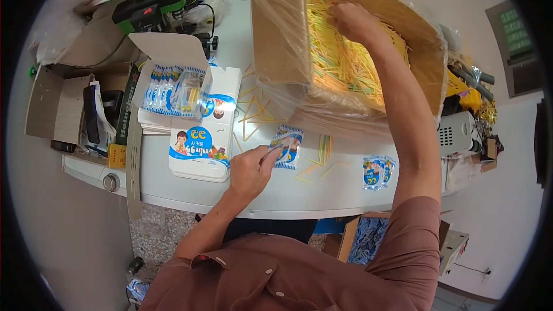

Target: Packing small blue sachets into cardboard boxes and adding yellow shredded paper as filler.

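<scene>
My left hand (249, 171) is closed, thumb against fingers, on a small blue and white plastic sachet (291, 152) above the white table. My right hand (352, 22) reaches down into a large cardboard box (279, 34) lined with clear plastic. Thin yellow, green and orange sticks (343, 72) fill that box. Its curled fingertips are among the sticks, and what they hold is hidden. A small bundle of sticks (325, 148) and several loose ones lie right of the left hand. Farther right are more blue and white sachets (375, 173).
An open white carton (167, 52) with rows of sachets stands at the left. Beside it lie flat printed cartons (199, 155). Behind sits a black and green device (155, 8). A brown box (63, 103) is at far left, a white basket (456, 138) at right.
</scene>
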The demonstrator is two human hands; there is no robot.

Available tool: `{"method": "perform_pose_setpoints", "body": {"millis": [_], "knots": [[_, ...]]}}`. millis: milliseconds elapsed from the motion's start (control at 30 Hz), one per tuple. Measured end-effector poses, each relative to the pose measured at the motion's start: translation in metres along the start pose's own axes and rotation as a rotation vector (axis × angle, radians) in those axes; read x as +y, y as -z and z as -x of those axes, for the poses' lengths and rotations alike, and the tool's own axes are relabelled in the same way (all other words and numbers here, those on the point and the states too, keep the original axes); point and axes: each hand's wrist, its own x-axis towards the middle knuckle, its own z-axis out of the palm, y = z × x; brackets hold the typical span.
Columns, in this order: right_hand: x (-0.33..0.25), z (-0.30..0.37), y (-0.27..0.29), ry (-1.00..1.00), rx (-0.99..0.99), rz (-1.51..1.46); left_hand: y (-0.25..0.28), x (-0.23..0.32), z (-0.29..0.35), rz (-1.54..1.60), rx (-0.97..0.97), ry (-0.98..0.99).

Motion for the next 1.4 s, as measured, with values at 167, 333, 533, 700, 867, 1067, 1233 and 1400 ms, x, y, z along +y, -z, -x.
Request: {"method": "perform_pose_setpoints", "body": {"millis": [167,333,533,700,867,1067,1233,1400], "knots": [[0.005,-0.026,-0.045,0.080,0.071,0.204,0.005,0.002,-0.011,0.204,-0.007,-0.024],[0.016,-0.016,-0.039,0.053,0.052,0.114,0.009,0.004,-0.012,0.255,-0.008,0.001],[0.025,0.077,0.020,-0.098,0.225,-0.540,0.018,0.015,-0.002,0.472,0.048,0.071],[-0.050,0.192,0.064,-0.136,-0.066,-1.633,0.053,0.055,-0.025,0.820,0.170,0.049],[-0.137,0.272,0.007,-0.060,-0.484,-2.259,0.031,0.105,-0.050,0.804,-0.582,-0.015],[-0.214,0.314,-0.071,-0.256,-0.440,-2.673,-0.009,0.085,-0.003,0.657,-0.803,0.333],[-0.239,0.330,-0.105,-0.598,-0.262,-2.382,-0.044,0.035,0.021,0.600,-0.483,0.011],[-0.203,0.345,-0.087,-0.583,0.383,-1.508,-0.013,0.048,-0.007,0.765,0.001,0.211]]}}
